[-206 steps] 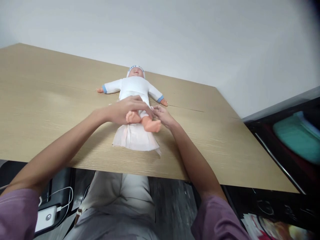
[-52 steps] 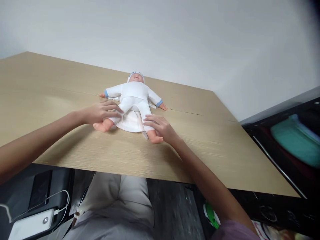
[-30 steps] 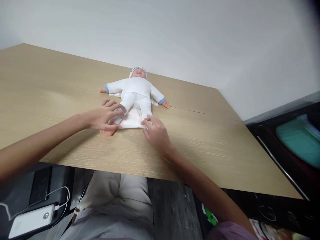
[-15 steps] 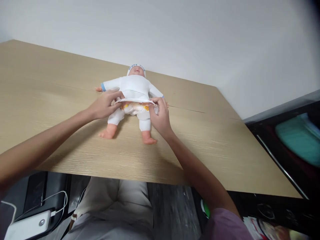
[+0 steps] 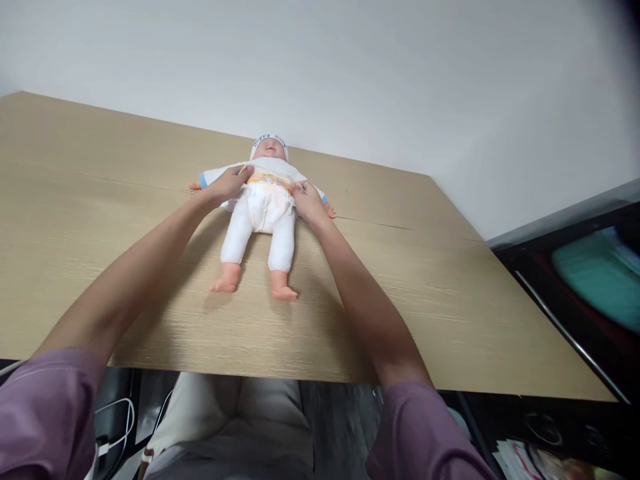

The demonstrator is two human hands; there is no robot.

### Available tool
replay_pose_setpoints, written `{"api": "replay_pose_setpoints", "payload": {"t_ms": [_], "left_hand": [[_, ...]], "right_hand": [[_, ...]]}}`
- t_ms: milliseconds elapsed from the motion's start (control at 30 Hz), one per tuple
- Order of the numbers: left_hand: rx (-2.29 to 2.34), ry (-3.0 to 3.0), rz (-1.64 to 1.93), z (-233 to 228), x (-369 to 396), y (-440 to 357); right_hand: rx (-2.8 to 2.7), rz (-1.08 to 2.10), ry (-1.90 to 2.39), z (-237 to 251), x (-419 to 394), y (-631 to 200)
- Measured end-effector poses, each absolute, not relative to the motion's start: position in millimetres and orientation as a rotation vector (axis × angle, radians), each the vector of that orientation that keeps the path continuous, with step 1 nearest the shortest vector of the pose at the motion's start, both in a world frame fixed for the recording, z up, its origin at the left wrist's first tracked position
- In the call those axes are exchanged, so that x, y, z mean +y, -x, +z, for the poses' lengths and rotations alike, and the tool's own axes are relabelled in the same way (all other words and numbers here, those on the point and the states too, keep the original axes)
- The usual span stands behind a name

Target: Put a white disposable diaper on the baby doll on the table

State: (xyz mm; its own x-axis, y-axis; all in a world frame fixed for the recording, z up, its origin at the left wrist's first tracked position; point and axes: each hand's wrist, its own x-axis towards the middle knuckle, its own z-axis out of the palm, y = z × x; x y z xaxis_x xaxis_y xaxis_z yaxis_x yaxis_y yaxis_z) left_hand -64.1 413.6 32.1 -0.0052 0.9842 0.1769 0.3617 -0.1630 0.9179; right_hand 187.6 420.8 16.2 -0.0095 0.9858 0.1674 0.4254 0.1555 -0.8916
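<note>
A baby doll (image 5: 260, 227) in white clothes and a white cap lies on its back on the wooden table (image 5: 450, 300), feet toward me. A white diaper (image 5: 265, 200) with an orange printed band is folded up over its belly. My left hand (image 5: 227, 185) pinches the diaper's top corner at the doll's right side. At the other side my right hand (image 5: 306, 199) grips the opposite top corner. Both bare feet point at me, legs stretched out.
The pale wall rises right behind the doll's head. A dark cabinet with a teal object (image 5: 600, 273) stands to the right of the table. White cables (image 5: 117, 433) lie on the floor at the lower left, beside my lap.
The diaper, which lay flat under the doll, has been pulled up between its legs over the belly. Both my hands moved from the doll's legs up to its waist.
</note>
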Motion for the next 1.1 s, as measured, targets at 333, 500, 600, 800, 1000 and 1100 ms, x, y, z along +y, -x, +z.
{"api": "replay_pose_setpoints", "payload": {"t_ms": [333, 500, 600, 800, 1000, 1100], "left_hand": [[1.211, -1.652, 0.775, 33, 337, 84], [1.293, -1.816, 0.619, 52, 345, 94], [1.572, -1.962, 0.798, 64, 351, 87], [1.356, -2.503, 1.049, 86, 317, 14], [1.26, -2.726, 0.711, 64, 306, -34], [1.312, -2.731, 0.707, 52, 309, -33]], "right_hand": [[-1.742, 1.165, 1.14, 18, 351, -232], [-1.769, 0.861, 1.186, 24, 344, -248], [-1.817, 0.517, 1.303, 17, 332, -258], [-1.949, 0.272, 1.446, -20, 305, -283], [-1.935, 0.35, 1.607, -27, 312, -289], [-1.876, 0.452, 1.742, -24, 312, -288]]}}
